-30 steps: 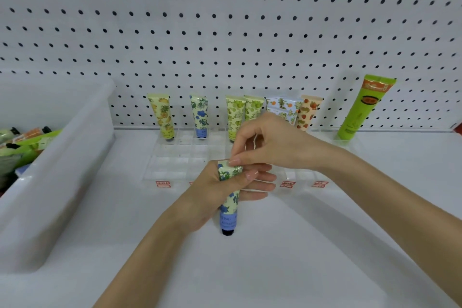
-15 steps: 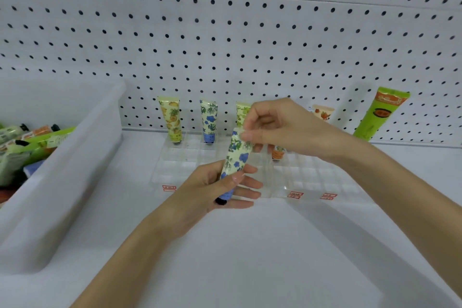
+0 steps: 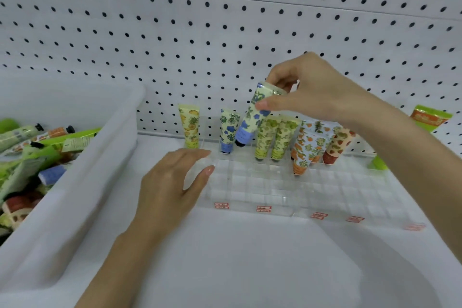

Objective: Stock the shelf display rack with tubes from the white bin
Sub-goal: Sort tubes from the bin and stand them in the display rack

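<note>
White shelf [image 3: 250,257]: right hand [image 3: 315,87] pinches tube [image 3: 252,117] over rack [image 3: 287,190].

bin [image 3: 100,170] left on shelf [image 3: 250,257] | bin tubes [image 3: 37,147] inside it | rack [image 3: 312,195] right of bin, before pegboard [image 3: 175,32] | row tubes [image 3: 265,137] in rack's back row | held tube [image 3: 255,115] tilted above them, in right hand [image 3: 317,87] | left hand [image 3: 172,182] at rack's left end

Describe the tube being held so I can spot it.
Below the pegboard sits a clear rack. Above its back row the right hand pinches a blue-flowered tube, cap down. Unlike its seated twin just left, it hangs tilted in the air.
</note>
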Demonstrator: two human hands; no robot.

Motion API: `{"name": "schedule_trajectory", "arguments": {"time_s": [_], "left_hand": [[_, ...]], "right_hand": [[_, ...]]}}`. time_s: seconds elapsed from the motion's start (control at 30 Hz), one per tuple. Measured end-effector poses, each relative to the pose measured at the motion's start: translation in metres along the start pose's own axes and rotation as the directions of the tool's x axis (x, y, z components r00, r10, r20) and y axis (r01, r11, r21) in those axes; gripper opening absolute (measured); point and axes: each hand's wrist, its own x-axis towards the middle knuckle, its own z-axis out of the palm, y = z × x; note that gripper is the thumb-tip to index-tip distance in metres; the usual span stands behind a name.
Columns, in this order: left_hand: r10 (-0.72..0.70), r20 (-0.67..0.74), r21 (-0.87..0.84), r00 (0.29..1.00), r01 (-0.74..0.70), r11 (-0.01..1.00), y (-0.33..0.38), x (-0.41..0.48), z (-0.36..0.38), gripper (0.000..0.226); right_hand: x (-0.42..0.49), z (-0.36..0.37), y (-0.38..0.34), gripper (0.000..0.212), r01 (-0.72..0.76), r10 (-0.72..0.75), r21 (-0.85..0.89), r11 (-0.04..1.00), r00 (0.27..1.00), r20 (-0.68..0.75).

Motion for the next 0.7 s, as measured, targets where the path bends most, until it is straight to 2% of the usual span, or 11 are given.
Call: {"name": "schedule_trajectory", "arguments": {"time_s": [0.1, 0.23, 0.33, 0.53, 0.7], "left_hand": [[0.004, 0.116, 0.072, 0.993, -0.013, 0.997, 0.000, 0.002, 0.001, 0.046], [0.055, 0.242, 0.036, 0.969, -0.066, 0.997, -0.005, 0.001, 0.003, 0.063], [0.064, 0.316, 0.023, 0.946, -0.076, 0.997, -0.010, 0.002, 0.006, 0.068], [0.076, 0.373, 0.084, 0.925, -0.115, 0.990, -0.015, 0.000, 0.013, 0.081], [0.074, 0.388, 0.087, 0.919, -0.116, 0.989, -0.014, -0.001, 0.013, 0.079]], "right_hand": [[0.012, 0.007, -0.001, 0.017, -0.003, 0.004, -0.095, 0.995, 1.000, 0.003], [0.019, 0.020, 0.004, 0.020, -0.020, 0.022, -0.254, 0.967, 1.000, 0.006], [0.023, 0.026, 0.010, 0.023, -0.021, 0.023, -0.307, 0.951, 1.000, 0.005], [0.028, 0.036, 0.019, 0.026, -0.042, 0.046, -0.331, 0.943, 0.999, 0.005], [0.032, 0.043, 0.028, 0.026, -0.049, 0.043, -0.368, 0.929, 0.999, -0.022]]}}
